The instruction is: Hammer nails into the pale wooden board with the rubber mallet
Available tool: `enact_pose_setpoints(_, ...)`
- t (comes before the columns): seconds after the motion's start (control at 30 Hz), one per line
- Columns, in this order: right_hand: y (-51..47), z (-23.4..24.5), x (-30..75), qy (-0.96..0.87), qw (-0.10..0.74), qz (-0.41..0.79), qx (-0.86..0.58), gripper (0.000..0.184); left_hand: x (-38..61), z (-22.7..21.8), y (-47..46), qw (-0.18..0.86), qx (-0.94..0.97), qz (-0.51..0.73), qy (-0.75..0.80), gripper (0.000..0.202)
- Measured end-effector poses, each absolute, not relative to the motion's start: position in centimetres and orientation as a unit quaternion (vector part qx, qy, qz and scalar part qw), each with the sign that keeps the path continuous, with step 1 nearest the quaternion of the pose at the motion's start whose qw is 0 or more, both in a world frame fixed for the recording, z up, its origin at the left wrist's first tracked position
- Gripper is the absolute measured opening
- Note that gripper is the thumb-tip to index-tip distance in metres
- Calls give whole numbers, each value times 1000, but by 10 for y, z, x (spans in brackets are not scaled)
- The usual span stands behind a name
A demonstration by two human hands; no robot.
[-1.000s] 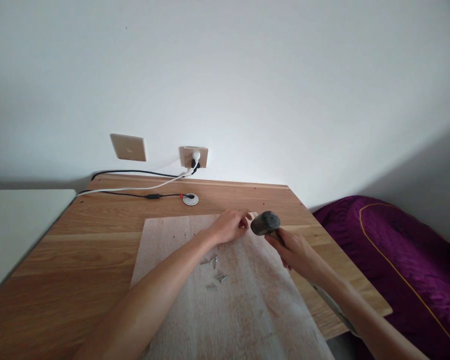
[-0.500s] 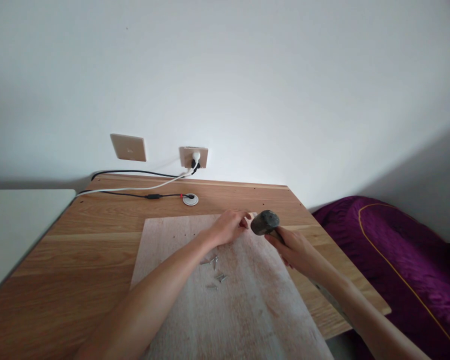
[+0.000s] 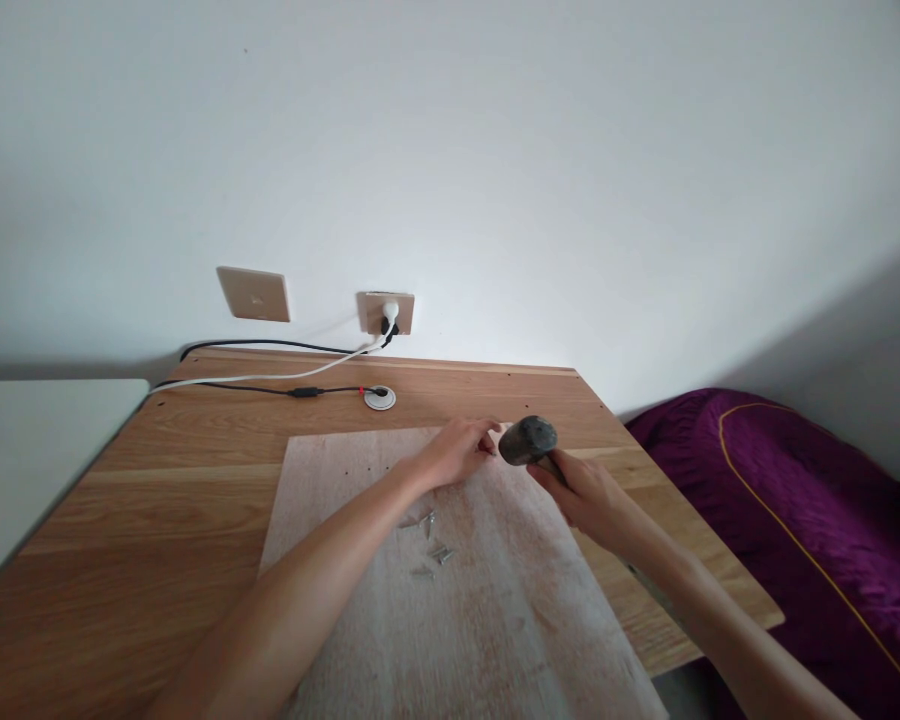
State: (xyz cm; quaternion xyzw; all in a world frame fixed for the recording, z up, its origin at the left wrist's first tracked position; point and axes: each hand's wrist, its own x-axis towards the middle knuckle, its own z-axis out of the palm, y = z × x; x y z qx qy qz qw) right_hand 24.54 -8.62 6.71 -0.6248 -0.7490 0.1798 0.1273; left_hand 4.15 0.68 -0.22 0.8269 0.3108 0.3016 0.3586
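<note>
My right hand (image 3: 589,497) is wrapped round the handle of a hammer (image 3: 528,441) with a dark, thick head. The hammer head hangs over the far right corner of a pale wooden board (image 3: 487,600), just right of my left fingers. My left hand (image 3: 461,450) rests near the board's far edge, its thumb and fingers bent together in a pinch. Whatever sits between those fingertips is too small and hidden to make out. Several small silver nails or screws (image 3: 441,555) lie loose on the board, nearer to me than my left hand.
Under the board is a wooden table (image 3: 157,520). Black and white cables (image 3: 270,378) run along its back to a wall socket (image 3: 386,313) and a round cable grommet (image 3: 380,398). A white surface (image 3: 45,450) stands at left, purple fabric (image 3: 765,480) at right.
Hardly anything differs. The view has shifted very slightly, and the hammer head is a touch higher. My left hand keeps its place and its pinch.
</note>
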Motion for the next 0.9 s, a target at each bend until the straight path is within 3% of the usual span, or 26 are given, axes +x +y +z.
enact_pose_setpoints(0.27,-84,74,249,-765,125,175,-607,30,41,-3,6,359,825,307,312,43)
enact_pose_setpoints(0.4,-84,77,247,-757,129,171,-617,30,41,0,5,358,823,315,308,29)
enact_pose_setpoints(0.67,-81,81,245,-772,97,180,-602,28,40,2,4,327,841,289,319,49)
enact_pose_setpoints(0.9,-80,74,243,-765,122,180,-606,28,40,0,4,318,844,298,313,42)
